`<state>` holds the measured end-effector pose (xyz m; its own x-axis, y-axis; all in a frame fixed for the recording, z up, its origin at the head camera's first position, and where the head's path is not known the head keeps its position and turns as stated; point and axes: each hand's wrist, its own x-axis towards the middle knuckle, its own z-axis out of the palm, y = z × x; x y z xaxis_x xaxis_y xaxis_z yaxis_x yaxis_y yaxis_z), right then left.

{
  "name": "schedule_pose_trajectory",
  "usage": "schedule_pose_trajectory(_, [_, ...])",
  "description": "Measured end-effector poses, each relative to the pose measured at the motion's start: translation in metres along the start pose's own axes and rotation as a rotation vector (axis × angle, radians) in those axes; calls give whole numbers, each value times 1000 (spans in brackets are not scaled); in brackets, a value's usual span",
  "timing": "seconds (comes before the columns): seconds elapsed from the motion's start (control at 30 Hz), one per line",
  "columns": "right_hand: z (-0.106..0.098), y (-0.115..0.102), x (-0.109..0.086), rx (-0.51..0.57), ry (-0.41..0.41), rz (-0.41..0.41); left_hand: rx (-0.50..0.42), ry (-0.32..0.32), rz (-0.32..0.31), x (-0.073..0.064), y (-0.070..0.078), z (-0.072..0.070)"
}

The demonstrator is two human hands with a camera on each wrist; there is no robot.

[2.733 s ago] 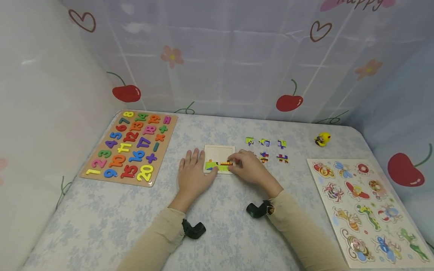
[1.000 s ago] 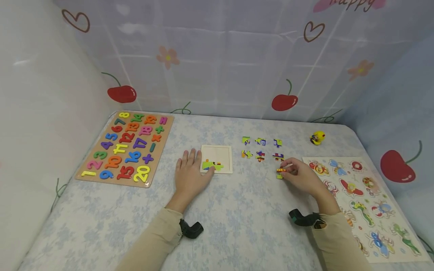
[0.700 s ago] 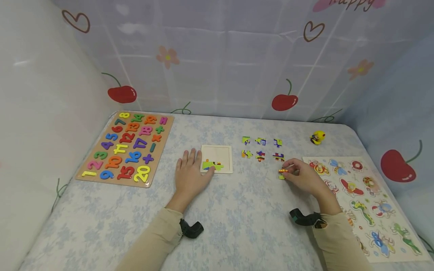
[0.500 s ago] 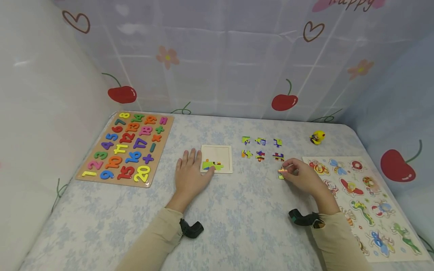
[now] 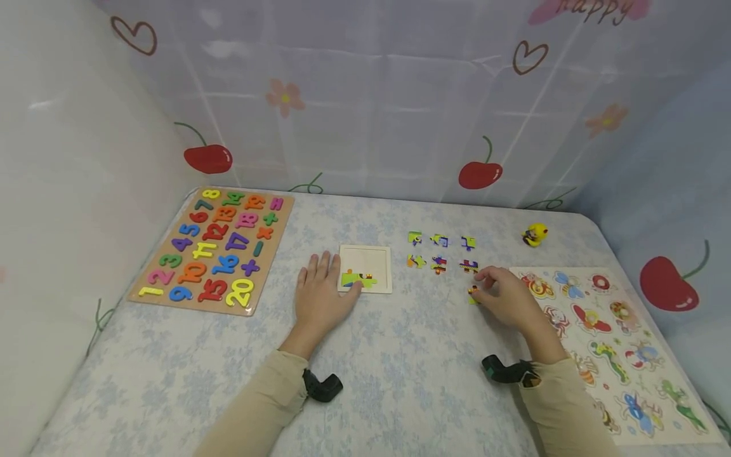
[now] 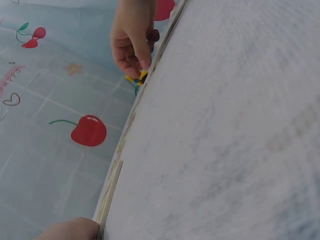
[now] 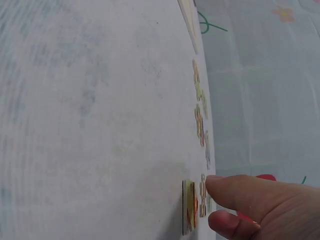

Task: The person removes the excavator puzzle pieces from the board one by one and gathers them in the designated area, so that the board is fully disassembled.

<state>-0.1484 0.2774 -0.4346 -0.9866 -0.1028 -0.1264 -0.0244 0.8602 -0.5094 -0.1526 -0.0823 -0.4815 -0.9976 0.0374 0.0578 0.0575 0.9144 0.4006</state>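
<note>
My left hand (image 5: 322, 295) lies flat with straight fingers beside a small wooden puzzle frame (image 5: 388, 270), its thumb over the lower edge. Joined green puzzle pieces (image 5: 356, 279) fill the frame's lower left. To the right, my right hand (image 5: 505, 301) has thumb and fingertips right at a small stack of puzzle pieces (image 5: 473, 294). In the right wrist view this layered stack (image 7: 188, 207) stands on the table, with the thumb (image 7: 235, 192) and a finger apart just above it and nothing visible between them. Left wrist view: yellow bits (image 6: 143, 75) show under the fingertips.
Several loose puzzle pieces (image 5: 438, 263) lie in two rows behind the right hand. A number board (image 5: 263, 254) is at the left, and an insect picture board (image 5: 577, 355) partly under the right arm. A yellow toy (image 5: 535, 235) stands at the back right.
My right hand has moved from the frame's lower right to the stack, and the striped piece seen there has gone from the frame. Lately the pattern at its fingertips changed. Left hand stays put.
</note>
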Motion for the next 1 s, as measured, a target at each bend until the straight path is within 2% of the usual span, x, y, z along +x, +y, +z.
schedule_pose_trajectory(0.17, [9,-11,5,53,3,-52,5,-18,-4,1,0,2])
schedule_pose_trajectory(0.4, [34,-45,15,115,-3,-122,-7,-20,-17,1,0,1])
schedule_pose_trajectory(0.57, [54,-70,23,98,-24,-175,10,-14,-17,1,-1,1])
schedule_pose_trajectory(0.83, [77,-105,37,115,-25,-276,8,0,-14,0,-1,1])
schedule_pose_trajectory(1.0, [90,-121,45,36,-8,-342,21,-20,-17,1,0,-1])
